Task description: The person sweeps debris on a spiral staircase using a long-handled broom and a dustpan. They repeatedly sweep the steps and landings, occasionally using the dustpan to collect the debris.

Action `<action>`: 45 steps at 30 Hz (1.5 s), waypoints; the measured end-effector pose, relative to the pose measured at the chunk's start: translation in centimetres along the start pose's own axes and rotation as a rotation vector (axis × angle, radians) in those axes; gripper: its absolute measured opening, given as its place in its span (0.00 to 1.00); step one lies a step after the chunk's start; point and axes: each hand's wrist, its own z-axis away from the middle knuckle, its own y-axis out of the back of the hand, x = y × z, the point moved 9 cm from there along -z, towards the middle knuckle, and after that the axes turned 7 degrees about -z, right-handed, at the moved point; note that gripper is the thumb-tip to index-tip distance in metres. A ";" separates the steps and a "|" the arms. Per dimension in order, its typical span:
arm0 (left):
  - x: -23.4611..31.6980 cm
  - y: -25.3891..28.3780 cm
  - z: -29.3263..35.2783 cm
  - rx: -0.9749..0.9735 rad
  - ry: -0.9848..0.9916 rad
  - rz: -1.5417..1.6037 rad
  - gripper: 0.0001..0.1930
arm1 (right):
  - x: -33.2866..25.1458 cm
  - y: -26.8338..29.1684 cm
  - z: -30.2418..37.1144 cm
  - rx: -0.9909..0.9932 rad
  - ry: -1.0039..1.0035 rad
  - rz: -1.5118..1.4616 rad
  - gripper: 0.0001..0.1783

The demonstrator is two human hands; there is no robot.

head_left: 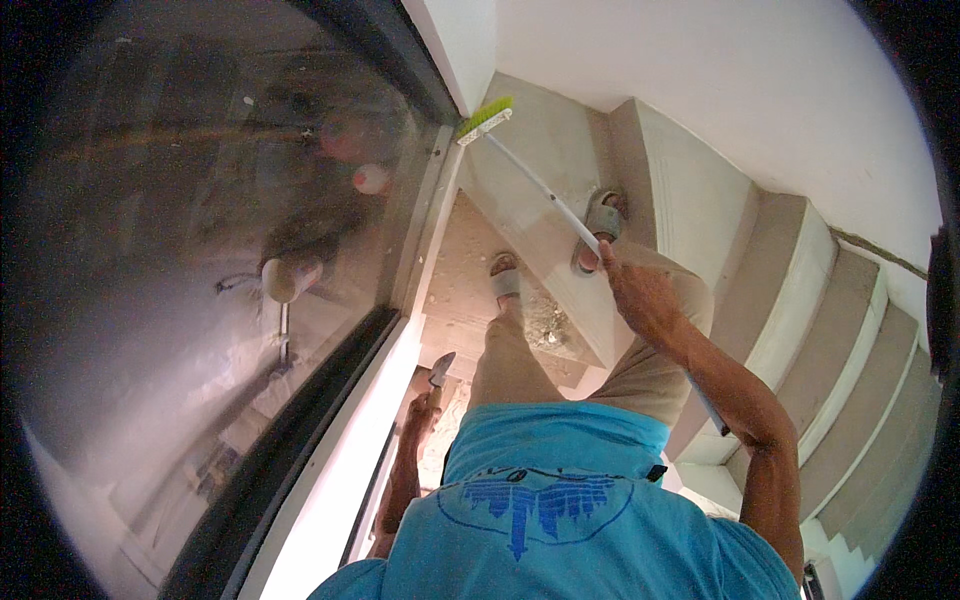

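Observation:
My right hand [637, 292] is closed around the pale shaft of a broom [550, 192]. The broom's head, white with yellow-green bristles, rests in the corner of the landing, close to the dark-framed glass. Lower down on the left, my left hand [420, 412] grips a small pointed trowel [441, 369] by its handle, its grey blade pointing up and away from me. Between my legs lies a patch of dust and rubble [546, 324]. My sandalled feet stand apart, the right one on a grey step.
Grey and white stairs [800, 300] run along the right side below a white wall [720, 70]. A large glass pane [200, 240] in a dark frame fills the left, with reflections in it. Dusty floor [462, 250] lies by my left foot.

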 end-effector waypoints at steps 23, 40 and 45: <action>-6.5 -0.3 -2.0 0.028 0.148 -0.054 0.24 | 0.6 -1.5 4.6 -0.159 -0.047 -0.622 0.31; -5.6 0.0 -0.9 0.012 0.193 -0.066 0.25 | -2.3 -5.5 0.8 -0.230 -0.450 -1.330 0.32; -4.4 -0.3 -0.6 -0.029 0.181 0.017 0.24 | -4.6 -7.8 0.9 -0.356 -0.374 -1.215 0.34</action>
